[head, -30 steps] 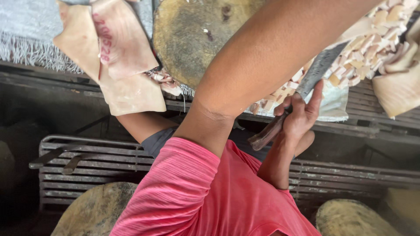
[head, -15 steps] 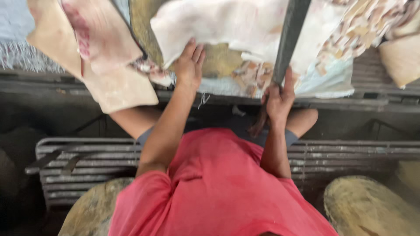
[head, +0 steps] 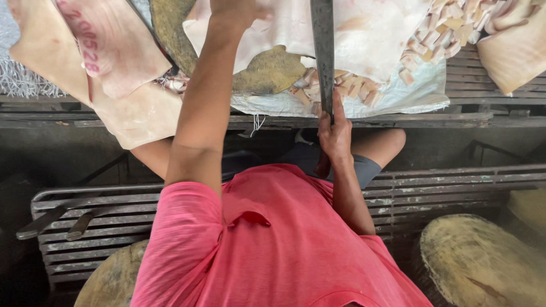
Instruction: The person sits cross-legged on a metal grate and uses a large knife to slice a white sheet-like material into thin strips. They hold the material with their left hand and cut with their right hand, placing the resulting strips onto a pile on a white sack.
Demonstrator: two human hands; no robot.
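My left hand [head: 234,9] reaches to the top edge of the view and presses down on a large pale sheet of skin [head: 375,34]; its fingers are partly cut off by the frame. The sheet is draped over a round wooden chopping block [head: 267,71]. My right hand [head: 334,132] grips the handle of a long dark cleaver [head: 322,51], whose blade points away from me across the sheet. Small cut pieces of skin [head: 352,85] lie under the blade near the table edge.
More pale skin sheets [head: 114,68] hang over the table edge at left, and another [head: 515,48] lies at right. A heap of cut pieces [head: 449,25] sits on a white sack [head: 409,96]. Below are a metal rack [head: 455,187], two knives [head: 51,219] and wooden blocks [head: 478,261].
My left arm swung from across the view up onto the skin sheet and has reached further forward. My right hand raised the cleaver from a slant to point straight away over the sheet.
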